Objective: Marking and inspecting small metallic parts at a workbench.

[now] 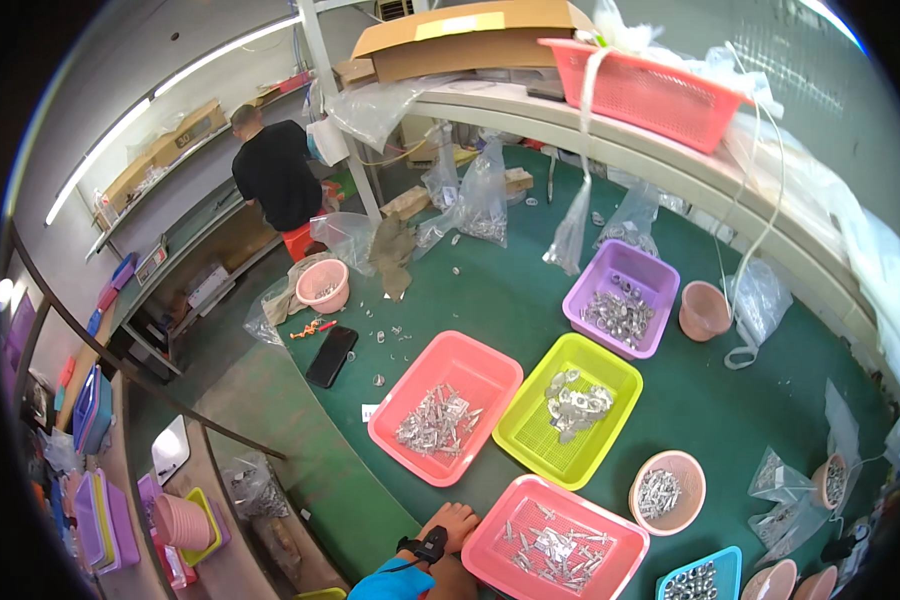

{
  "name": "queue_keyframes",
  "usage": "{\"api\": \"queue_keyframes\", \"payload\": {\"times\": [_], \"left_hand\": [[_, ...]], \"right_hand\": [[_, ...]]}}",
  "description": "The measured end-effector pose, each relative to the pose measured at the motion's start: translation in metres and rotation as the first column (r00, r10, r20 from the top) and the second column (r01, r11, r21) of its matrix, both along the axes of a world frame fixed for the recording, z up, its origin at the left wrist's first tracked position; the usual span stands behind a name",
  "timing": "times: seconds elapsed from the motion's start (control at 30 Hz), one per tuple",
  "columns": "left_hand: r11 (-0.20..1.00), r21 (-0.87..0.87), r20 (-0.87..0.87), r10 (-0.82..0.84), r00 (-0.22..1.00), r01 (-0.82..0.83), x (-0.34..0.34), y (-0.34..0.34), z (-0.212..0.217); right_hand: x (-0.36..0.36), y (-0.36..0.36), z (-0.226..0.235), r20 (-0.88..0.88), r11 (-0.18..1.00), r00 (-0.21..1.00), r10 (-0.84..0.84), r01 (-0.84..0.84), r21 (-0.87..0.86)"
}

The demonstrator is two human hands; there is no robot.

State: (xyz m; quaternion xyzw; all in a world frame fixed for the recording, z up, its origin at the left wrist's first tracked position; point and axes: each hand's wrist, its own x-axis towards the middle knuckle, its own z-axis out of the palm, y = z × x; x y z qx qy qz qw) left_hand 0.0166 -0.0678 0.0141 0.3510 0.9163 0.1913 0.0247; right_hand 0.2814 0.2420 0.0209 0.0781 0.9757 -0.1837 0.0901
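Note:
My left hand (454, 527), with a black watch at the wrist and a blue sleeve, lies at the table edge against the left side of a pink basket (478, 507). Its fingers look loosely stretched toward the basket's rim, with nothing seen in them. Small pointed metal parts (560, 560) are scattered inside the basket. Just below the hand is a patch of skin, and I cannot make out what it belongs to. My right hand is not clearly seen. Beyond stand another pink basket (390, 418) with a pile of metal parts and a yellow-green basket (530, 455) holding flat silver pieces.
A purple basket (660, 265), peach tubs (696, 500) and a blue basket (735, 565) hold or stand near metal parts. A black phone (332, 357) lies at the left table edge. A shelf with a red basket (650, 90) overhangs the back. Another person (275, 175) stands far left.

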Motion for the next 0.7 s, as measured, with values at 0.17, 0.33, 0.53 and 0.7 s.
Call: {"api": "queue_keyframes", "payload": {"times": [0.17,0.33,0.53,0.7], "left_hand": [[0.996,0.084,0.052,-0.033,0.998,0.028,-0.006,-0.006,-0.008],[0.941,0.334,0.261,-0.147,0.954,0.053,-0.022,-0.017,-0.017],[0.926,0.313,0.924,-0.246,0.293,-0.212,-0.063,-0.089,-0.004],[0.919,0.37,0.895,-0.313,0.316,-0.138,-0.104,-0.132,0.045]], "right_hand": [[-0.048,-0.021,0.025,-0.173,0.956,0.942,-0.288,0.294,0.009],[-0.039,-0.005,-0.025,0.077,0.799,0.824,-0.561,0.515,0.311],[-0.087,-0.121,0.051,0.602,-0.513,0.258,-0.755,0.339,-0.789],[-0.142,-0.192,0.055,0.759,-0.699,0.117,-0.641,0.321,-0.639]]}}
